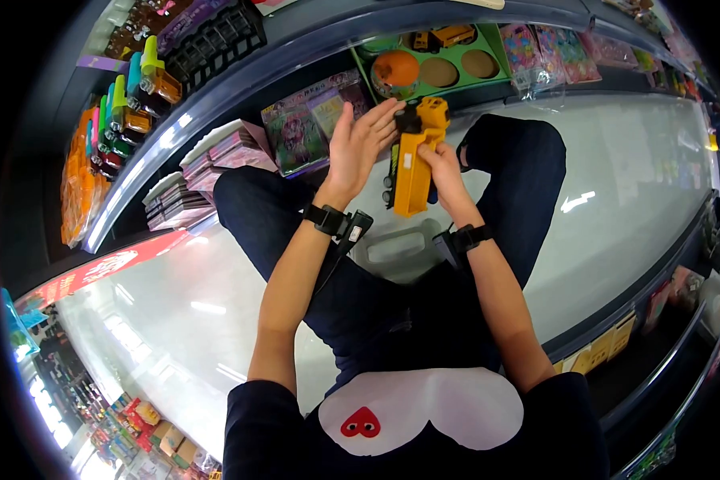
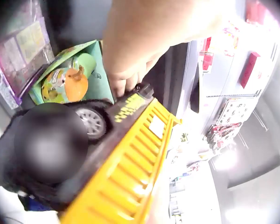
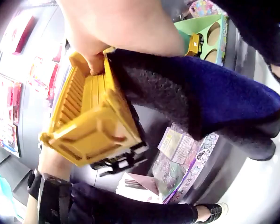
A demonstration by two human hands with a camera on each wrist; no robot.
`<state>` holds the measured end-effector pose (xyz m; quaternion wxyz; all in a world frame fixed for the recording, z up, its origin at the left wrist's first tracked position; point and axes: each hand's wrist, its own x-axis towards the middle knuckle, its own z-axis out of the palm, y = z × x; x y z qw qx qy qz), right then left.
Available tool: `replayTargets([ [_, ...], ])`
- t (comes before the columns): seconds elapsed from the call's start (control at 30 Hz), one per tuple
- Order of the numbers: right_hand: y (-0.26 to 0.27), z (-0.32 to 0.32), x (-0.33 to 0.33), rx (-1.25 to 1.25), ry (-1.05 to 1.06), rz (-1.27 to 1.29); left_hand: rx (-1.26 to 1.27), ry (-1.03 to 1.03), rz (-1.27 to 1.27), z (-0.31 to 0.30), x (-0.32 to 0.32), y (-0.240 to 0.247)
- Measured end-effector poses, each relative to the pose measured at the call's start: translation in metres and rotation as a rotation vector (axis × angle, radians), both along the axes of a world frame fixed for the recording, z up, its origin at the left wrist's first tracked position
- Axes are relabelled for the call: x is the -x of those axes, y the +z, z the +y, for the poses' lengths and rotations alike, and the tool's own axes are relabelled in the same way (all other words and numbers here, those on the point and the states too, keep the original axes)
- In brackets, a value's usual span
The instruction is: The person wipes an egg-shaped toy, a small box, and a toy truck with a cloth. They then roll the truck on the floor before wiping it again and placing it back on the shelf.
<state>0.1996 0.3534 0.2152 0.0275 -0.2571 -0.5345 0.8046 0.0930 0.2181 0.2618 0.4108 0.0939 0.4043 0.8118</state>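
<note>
Near the green box's (image 1: 493,50) front edge, our right hand (image 1: 450,182) pinches the yellow truck's (image 1: 413,174) bed wall; our left hand (image 1: 355,152), fingers straight, empty, nears its cab.

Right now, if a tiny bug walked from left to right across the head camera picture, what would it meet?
Colourful markers → pink packs in a white box → the left hand → the yellow toy truck → the pink see-through bags.
</note>
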Motion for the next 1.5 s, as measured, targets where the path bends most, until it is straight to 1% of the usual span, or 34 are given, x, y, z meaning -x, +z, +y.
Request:
replayTargets([
  [0.07,-0.003,0.006,0.001,0.002,-0.035,-0.021,0.127,0.028,0.051,-0.005,0.007,-0.006],
  [0.1,0.003,0.005,0.001,-0.025,-0.012,0.003,0.232,0.093,0.065,-0.008,0.007,-0.007],
  [0.2,0.018,-0.005,-0.005,-0.26,0.088,0.073,0.255,0.242,0.038,-0.003,0.01,-0.018],
  [0.23,0.012,-0.004,-0.005,-0.279,0.189,0.092,0.288,0.2,-0.021,-0.003,0.011,-0.017],
  [0.27,0.007,-0.001,-0.003,-0.243,0.247,0.092,0.174,0.105,-0.122,-0.006,0.012,-0.016],
  [0.33,0.005,-0.002,-0.001,-0.171,0.358,0.088,-0.055,0.008,-0.246,0.001,0.007,-0.001],
  [0.37,0.008,-0.007,-0.002,-0.122,0.28,0.051,-0.031,0.017,-0.225,0.003,0.005,-0.002],
  [0.4,0.006,-0.009,-0.002,-0.071,0.263,0.05,-0.008,0.023,-0.14,0.005,0.005,-0.005],
  [0.47,0.003,-0.008,0.0,0.026,0.226,0.047,0.071,0.115,-0.016,0.008,0.003,-0.009],
  [0.5,0.004,-0.008,0.002,0.026,0.248,0.019,0.05,0.141,-0.003,0.008,0.003,-0.012],
  [0.57,0.005,-0.013,0.001,0.085,0.214,0.005,0.011,0.191,0.024,0.009,0.004,-0.016],
  [0.67,0.003,-0.016,-0.001,0.119,0.186,-0.028,-0.002,0.261,0.175,0.014,-0.003,-0.018],
  [0.7,0.002,-0.017,0.0,0.119,0.182,-0.039,0.001,0.257,0.218,0.015,-0.005,-0.016],
  [0.8,0.003,-0.016,-0.002,0.114,0.16,-0.068,0.01,0.249,0.213,0.017,-0.011,-0.011],
  [0.83,0.001,-0.016,-0.002,0.11,0.16,-0.07,0.044,0.21,0.238,0.016,-0.013,-0.01],
  [0.9,-0.002,-0.013,-0.001,0.102,0.159,-0.071,0.027,0.189,0.25,0.016,-0.016,-0.012],
  [0.93,-0.004,-0.012,-0.001,0.086,0.129,-0.07,0.018,0.177,0.257,0.017,-0.018,-0.014],
  [0.97,-0.006,-0.01,-0.001,0.07,0.097,-0.069,0.062,0.174,0.262,0.017,-0.02,-0.019],
  [1.07,0.01,0.001,-0.004,0.079,-0.05,-0.025,0.141,0.128,0.465,0.01,-0.031,-0.028],
  [1.1,0.016,0.006,-0.004,0.09,-0.104,-0.004,0.201,0.056,0.583,0.0,-0.034,-0.02],
  [1.13,0.015,0.016,-0.003,0.118,-0.094,0.073,0.206,0.048,0.646,-0.003,-0.039,-0.008],
  [1.2,0.019,0.024,-0.001,0.148,-0.1,0.097,0.286,0.024,0.586,-0.008,-0.039,-0.011],
  [1.3,0.028,0.017,0.002,0.022,-0.065,-0.004,0.217,0.229,0.535,0.013,-0.047,-0.01],
  [1.37,0.004,0.014,0.003,-0.077,-0.079,0.029,0.19,0.103,0.498,0.015,-0.053,-0.006],
  [1.4,0.002,0.01,0.003,-0.139,-0.09,0.057,0.18,0.042,0.476,0.016,-0.056,-0.006],
  [1.43,-0.002,0.009,0.002,-0.119,-0.099,0.072,0.131,0.045,0.433,0.018,-0.061,-0.008],
  [1.5,-0.007,0.011,0.002,-0.082,-0.123,0.1,0.129,0.024,0.436,0.018,-0.064,-0.007],
])
